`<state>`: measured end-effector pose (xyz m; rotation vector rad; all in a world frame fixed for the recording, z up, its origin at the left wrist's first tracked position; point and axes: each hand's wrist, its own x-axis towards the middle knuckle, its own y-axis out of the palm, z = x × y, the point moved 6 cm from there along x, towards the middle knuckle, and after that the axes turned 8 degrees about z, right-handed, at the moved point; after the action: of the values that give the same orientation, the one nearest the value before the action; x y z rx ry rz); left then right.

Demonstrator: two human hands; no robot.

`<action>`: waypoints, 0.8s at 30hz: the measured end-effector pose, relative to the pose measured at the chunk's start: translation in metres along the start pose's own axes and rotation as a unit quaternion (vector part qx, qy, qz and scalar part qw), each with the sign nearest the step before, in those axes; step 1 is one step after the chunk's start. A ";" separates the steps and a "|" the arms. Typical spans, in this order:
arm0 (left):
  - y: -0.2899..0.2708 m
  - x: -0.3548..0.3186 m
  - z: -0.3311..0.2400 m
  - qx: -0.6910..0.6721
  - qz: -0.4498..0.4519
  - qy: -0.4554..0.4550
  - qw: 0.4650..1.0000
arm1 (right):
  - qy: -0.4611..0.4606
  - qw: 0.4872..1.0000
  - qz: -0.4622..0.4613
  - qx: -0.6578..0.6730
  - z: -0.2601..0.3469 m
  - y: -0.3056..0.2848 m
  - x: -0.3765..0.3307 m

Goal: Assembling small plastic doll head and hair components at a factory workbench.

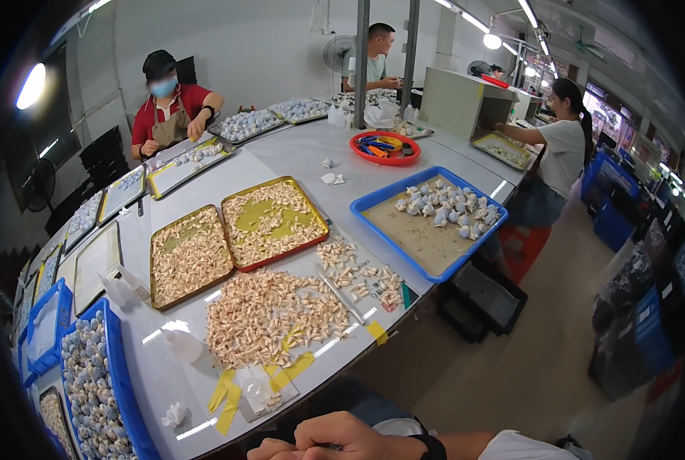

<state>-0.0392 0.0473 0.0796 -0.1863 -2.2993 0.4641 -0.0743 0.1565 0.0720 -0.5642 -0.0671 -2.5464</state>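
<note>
At the bottom edge is my right hand [341,434], its fingers curled closed and a dark band round the wrist. Whatever it may hold is hidden. More bent fingertips show just left of it, cut by the picture's edge; I cannot tell if they belong to my left hand. Beyond, on the white table, lies a wide heap of small pale peach pieces [262,314]. A thin metal ruler-like strip [341,295] lies at its right. A small clear round dish [253,387] stands on a white pad by yellow tape strips [287,372] at the near edge.
Two gold trays [231,264] of peach pieces stand behind the heap. Blue trays with round bluish-white pieces stand right [434,277] and left [120,391]. A red basin [385,158] holds tools. A white bottle [183,346] is near. Across the table, a masked person [166,115] works.
</note>
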 end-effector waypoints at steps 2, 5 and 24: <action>-0.001 0.002 -0.001 -0.002 0.004 -0.005 1.000 | -0.011 0.999 -0.018 -0.030 0.001 -0.001 0.001; 0.000 0.004 -0.003 0.013 0.013 -0.012 1.000 | 0.020 1.000 -0.016 -0.011 0.001 -0.004 0.002; -0.004 0.000 -0.005 0.087 -0.024 0.090 0.992 | 0.045 0.991 0.044 0.117 -0.013 0.010 -0.001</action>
<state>-0.0356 0.0449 0.0838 -0.0827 -2.0709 0.5947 -0.0730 0.1462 0.0587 -0.3516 -0.2974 -2.4296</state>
